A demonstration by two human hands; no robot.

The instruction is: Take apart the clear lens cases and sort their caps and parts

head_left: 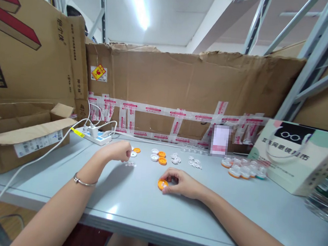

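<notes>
My right hand grips the rim of a round orange cap on the table, with small whitish pieces inside it. My left hand is closed, knuckles up, beside a white round cap and another orange cap; its fingertips are hidden. Just below it lie small clear pieces. Farther along the table are white caps paired with orange caps. To their right sit two little heaps of white plastic parts.
Lidded round containers with orange and green bases stand at the right, before a paper bag and a large bottle. An open cardboard box and a power strip are at left. Cardboard walls the back.
</notes>
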